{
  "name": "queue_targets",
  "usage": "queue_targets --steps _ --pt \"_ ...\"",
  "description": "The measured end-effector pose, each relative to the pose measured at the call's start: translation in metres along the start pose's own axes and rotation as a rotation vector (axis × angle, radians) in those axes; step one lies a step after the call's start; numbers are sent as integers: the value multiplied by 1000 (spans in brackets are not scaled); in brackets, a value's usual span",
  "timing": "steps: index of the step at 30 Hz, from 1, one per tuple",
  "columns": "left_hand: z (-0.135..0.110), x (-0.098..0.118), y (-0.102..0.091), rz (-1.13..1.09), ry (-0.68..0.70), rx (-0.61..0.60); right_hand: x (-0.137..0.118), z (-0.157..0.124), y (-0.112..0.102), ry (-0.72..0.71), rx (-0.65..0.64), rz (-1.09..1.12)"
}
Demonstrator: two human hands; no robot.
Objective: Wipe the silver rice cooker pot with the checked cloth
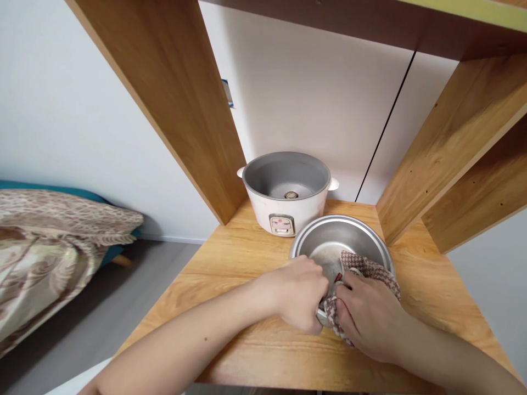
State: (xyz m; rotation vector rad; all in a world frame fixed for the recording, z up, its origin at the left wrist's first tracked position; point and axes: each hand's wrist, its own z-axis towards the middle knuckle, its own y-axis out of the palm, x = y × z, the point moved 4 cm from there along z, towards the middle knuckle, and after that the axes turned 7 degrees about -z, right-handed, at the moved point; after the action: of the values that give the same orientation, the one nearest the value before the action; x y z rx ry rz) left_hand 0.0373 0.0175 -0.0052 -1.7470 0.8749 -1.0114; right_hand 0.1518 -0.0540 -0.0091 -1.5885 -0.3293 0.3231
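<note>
A round silver metal inner pot rests on the wooden desk, open side up. My left hand is closed over its near left rim. Bunched in my right hand is a brown and white checked cloth, pressed against the near right side of the pot; part of it drapes over the rim. The fingertips of my right hand are partly hidden by the cloth. Just behind the pot stands a white rice cooker body, without lid or inner pot, its grey inside and round heating centre showing.
The wooden desk is framed by an upright board at left and another board at right, with a shelf overhead. A black cord runs down the back wall. Left of the desk, a patterned cover lies over teal furniture.
</note>
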Motion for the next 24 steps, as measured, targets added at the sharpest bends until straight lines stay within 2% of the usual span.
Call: queue_targets --steps 4,12,24 --pt "0 1 0 -15 -2 18 -2 -1 4 7 25 0" --pt "0 2 0 -12 -4 13 -13 -1 17 110 138 -10" --pt "0 -1 1 -2 5 23 2 0 0 -12 15 -2"
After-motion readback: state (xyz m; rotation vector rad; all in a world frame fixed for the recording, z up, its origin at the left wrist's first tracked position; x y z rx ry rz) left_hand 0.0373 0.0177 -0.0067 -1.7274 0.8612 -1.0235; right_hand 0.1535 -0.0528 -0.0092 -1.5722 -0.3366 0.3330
